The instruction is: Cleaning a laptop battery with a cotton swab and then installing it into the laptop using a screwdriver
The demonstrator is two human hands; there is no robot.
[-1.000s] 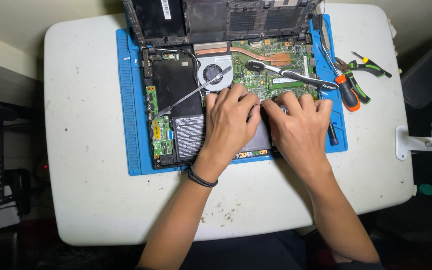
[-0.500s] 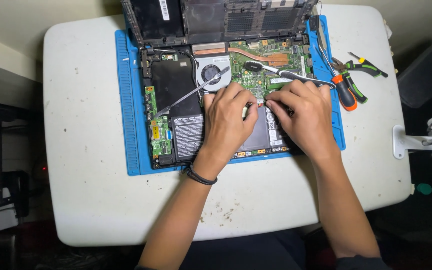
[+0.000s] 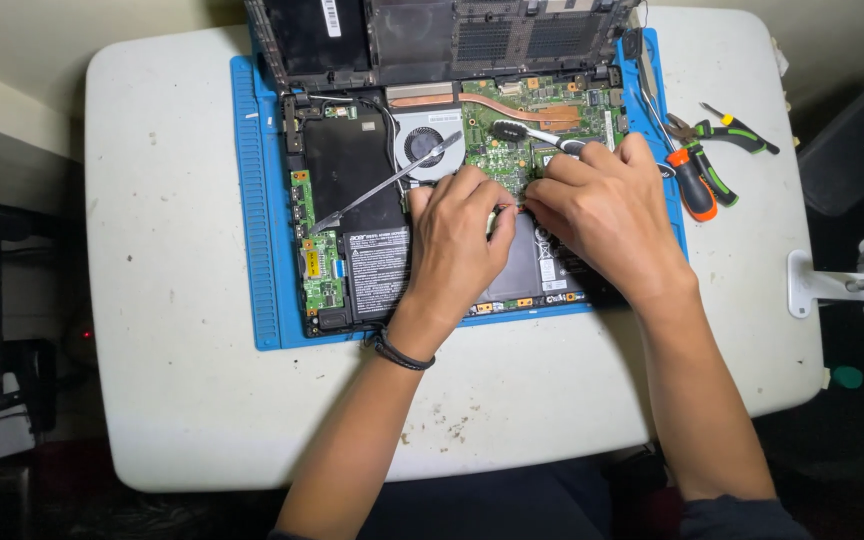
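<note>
An opened laptop point(image 3: 452, 170) was seen lying on a blue work mat point(image 3: 257, 200) on a white table point(image 3: 152, 300), in the upper centre of the frame, its bottom cover removed and the green circuit board point(image 3: 512, 150), cooling fan point(image 3: 422, 145) and copper heat pipe point(image 3: 512, 103) exposed.

The left hand point(image 3: 457, 245) was placed over the centre of the laptop, fingers curled downward and drawn together at the lower edge of the circuit board; whether anything was pinched between them could not be told. A dark band point(image 3: 402, 352) was worn on that wrist.

The right hand point(image 3: 607, 215) was laid just beside the left, to its right, fingertips bent toward the same spot and nearly touching the left fingers. Whether an item was gripped could not be told.

A thin metal pry tool point(image 3: 372, 190) was noted lying diagonally across the fan and the black panel, left of the hands. A black-handled brush-like tool point(image 3: 527, 133) rested on the board above the hands. At the right edge of the mat, an orange-handled screwdriver point(image 3: 694, 190) and green-handled pliers point(image 3: 722, 135) lay.
</note>
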